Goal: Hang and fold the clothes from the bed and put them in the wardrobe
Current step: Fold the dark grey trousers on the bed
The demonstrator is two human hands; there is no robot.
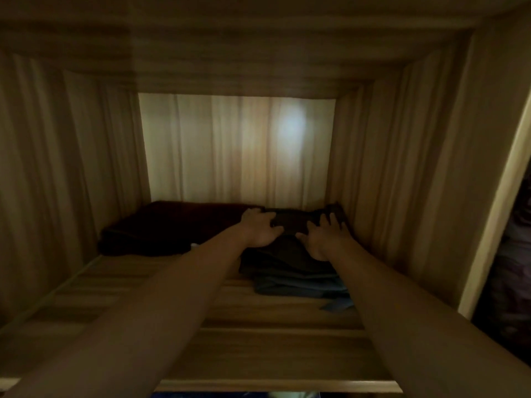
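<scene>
The wardrobe (86,153) fills the view as one deep wooden compartment. Its pale back panel (230,147) sits at 12 o'clock, and its shelf (172,297) runs from 6 o'clock back to that panel. The shelf holds the folded clothes, which sit far back, probably to leave the front boards free for more.

At about 9 o'clock on the shelf lies a folded dark maroon garment (161,228), set against the back panel. Just beside it, toward 3 o'clock, a stack of folded clothes (287,262) stands close to the right side wall (388,168). A blue garment (301,288) lies at the bottom, with one corner poking out toward 5 o'clock. Darker pieces lie above it, but the light is too dim to count them. The top dark garment (296,222) reaches to the back of the stack. Whether it touches the maroon piece I cannot tell.

Both arms reach in from 6 o'clock. The left hand (260,229) lies palm down on the top garment's 9 o'clock edge. The right hand (323,238) lies palm down toward its 3 o'clock edge. Both are released, fingers spread and pressing rather than grasping. I judge that they are seating and smoothing this piece on the stack so it lies square and does not slide off. The stack looks soft and a little uneven at the front, so an off-centre push could tip it toward 6 o'clock.
</scene>
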